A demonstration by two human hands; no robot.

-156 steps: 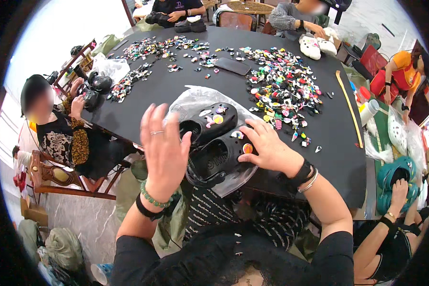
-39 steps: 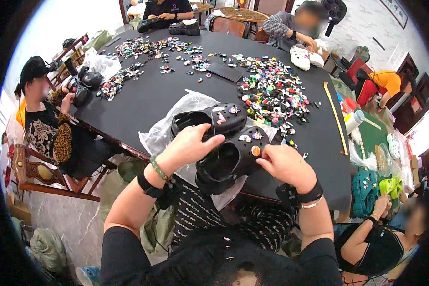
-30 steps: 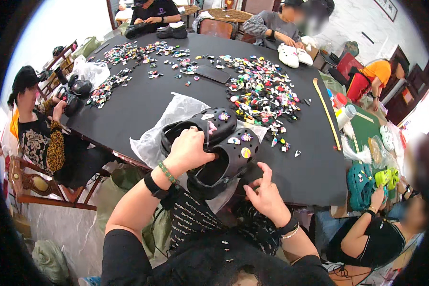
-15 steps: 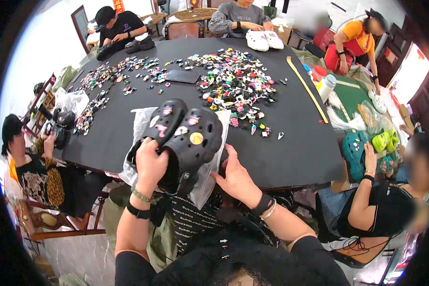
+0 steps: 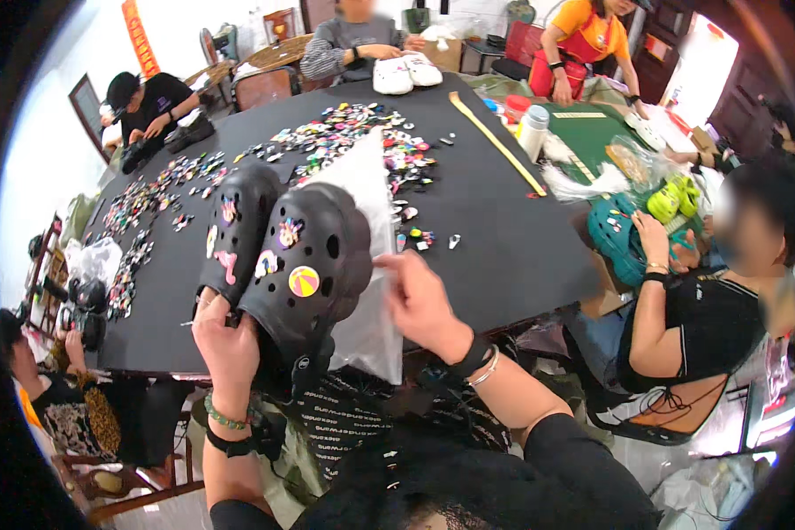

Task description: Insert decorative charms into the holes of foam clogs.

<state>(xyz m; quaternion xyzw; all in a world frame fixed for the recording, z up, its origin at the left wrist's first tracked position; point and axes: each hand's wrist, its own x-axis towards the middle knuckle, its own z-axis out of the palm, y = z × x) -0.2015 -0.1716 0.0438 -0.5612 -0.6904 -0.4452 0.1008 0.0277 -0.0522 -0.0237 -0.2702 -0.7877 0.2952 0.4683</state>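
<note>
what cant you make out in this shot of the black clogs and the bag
Head view only:
- Heels of the pair of black foam clogs: hidden behind the left hand.
- Opening of the clear plastic bag: behind the clogs and the right hand.
- Small colourful charms spread on the black table: too small to tell apart.

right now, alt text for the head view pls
The left hand lifts a pair of black clogs with colourful charms, while the right hand holds a clear plastic bag behind them, above a black table.
</note>
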